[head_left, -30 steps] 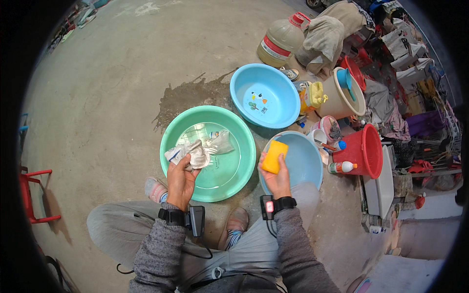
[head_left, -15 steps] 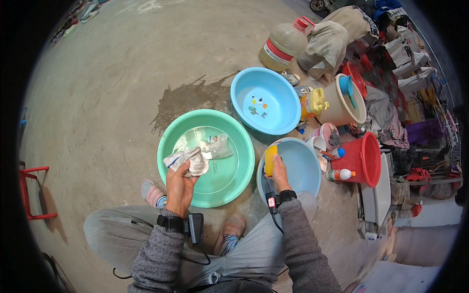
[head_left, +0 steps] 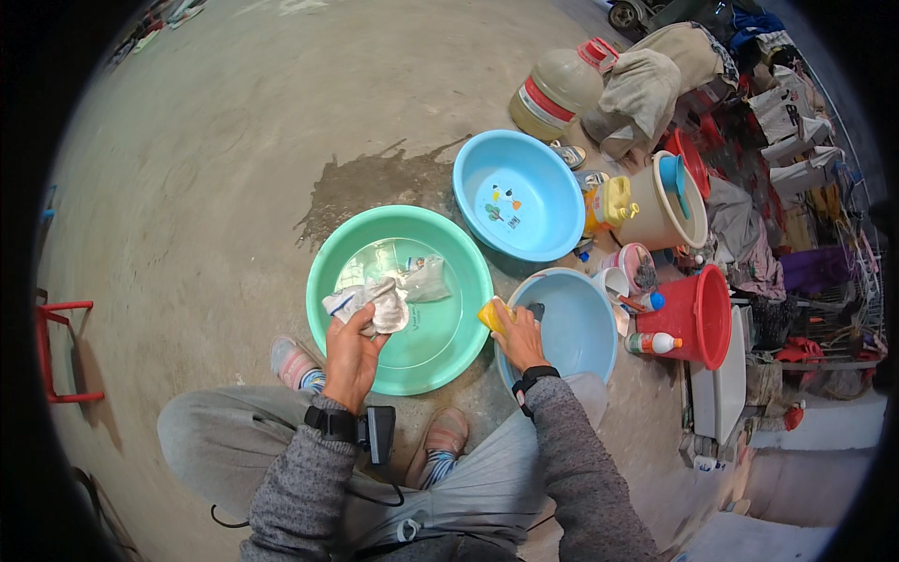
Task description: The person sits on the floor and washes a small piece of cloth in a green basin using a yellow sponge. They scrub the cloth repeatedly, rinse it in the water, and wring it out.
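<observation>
My left hand (head_left: 352, 361) is closed on a crumpled white sock (head_left: 386, 307) with a blue stripe, held over the green basin (head_left: 323, 253). A pale, partly see-through piece (head_left: 427, 279) lies in that basin behind the sock. My right hand (head_left: 523, 339) grips a yellow bar of soap (head_left: 493, 315) at the left rim of the pale blue basin (head_left: 582, 328). Something dark (head_left: 537, 310) shows just past my right fingers; I cannot make out what it is.
Behind stands a bright blue basin (head_left: 468, 211). To the right are a yellow jug (head_left: 613, 201), a beige bucket (head_left: 646, 220) with a blue scoop (head_left: 673, 175), a red bucket (head_left: 714, 314) and a white bottle (head_left: 653, 343). A large clear jug (head_left: 557, 89) stands farther back.
My right hand has moved left with the soap, from over the pale blue basin to its left rim, and turned palm down. My left hand still holds the sock in nearly the same place.
</observation>
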`<state>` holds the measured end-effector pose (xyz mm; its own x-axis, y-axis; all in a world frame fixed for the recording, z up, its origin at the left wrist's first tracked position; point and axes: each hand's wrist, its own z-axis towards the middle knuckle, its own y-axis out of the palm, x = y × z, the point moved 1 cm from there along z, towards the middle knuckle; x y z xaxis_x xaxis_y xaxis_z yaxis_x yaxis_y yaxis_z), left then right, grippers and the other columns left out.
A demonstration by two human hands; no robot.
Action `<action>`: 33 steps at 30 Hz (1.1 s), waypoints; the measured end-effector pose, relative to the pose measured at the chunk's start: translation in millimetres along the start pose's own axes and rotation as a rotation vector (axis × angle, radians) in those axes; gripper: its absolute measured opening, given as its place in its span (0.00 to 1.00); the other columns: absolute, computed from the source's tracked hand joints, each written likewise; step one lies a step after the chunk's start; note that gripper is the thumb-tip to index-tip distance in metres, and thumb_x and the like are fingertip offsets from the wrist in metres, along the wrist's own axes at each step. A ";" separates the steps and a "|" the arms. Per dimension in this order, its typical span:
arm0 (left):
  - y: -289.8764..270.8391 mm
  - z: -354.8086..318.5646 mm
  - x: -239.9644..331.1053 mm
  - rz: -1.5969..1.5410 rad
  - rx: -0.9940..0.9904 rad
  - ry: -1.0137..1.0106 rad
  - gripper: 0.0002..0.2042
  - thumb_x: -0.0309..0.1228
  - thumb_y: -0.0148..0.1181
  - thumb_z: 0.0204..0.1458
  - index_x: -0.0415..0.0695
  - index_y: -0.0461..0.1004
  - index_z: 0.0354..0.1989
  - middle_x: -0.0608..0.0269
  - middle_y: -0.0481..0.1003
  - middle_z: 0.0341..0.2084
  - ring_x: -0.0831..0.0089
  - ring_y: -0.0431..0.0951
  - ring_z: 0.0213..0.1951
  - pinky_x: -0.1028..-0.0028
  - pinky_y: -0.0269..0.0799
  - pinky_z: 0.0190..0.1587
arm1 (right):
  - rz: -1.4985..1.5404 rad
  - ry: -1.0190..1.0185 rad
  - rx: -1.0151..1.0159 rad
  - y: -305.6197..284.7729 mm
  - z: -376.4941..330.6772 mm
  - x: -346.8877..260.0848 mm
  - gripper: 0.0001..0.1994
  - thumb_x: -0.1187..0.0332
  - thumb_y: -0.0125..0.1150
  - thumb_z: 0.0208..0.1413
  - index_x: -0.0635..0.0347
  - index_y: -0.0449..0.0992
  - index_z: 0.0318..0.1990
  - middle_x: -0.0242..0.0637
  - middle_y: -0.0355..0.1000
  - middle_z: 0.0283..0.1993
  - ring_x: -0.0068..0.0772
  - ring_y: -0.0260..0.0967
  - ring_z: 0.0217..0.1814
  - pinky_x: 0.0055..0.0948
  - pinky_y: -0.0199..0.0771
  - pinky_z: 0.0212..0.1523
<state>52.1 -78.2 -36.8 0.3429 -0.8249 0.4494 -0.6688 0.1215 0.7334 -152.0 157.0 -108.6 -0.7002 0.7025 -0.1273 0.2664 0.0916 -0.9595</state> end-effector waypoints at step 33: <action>9.9 -13.7 -1.5 -0.019 -0.291 -0.105 0.24 0.42 0.39 0.65 0.35 0.56 0.61 0.53 0.65 0.59 0.61 0.66 0.60 0.60 0.60 0.63 | 2.306 0.276 -0.084 -72.7 -10.3 -153.8 0.21 0.54 0.34 0.69 0.58 0.59 0.60 0.50 0.58 0.65 0.49 0.57 0.66 0.50 0.57 0.65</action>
<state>54.0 -68.2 -23.2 0.2738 -0.8791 0.3902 -0.4407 0.2459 0.8633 -56.9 49.6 -16.6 0.7658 -0.3091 -0.5640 0.2223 -0.6957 0.6831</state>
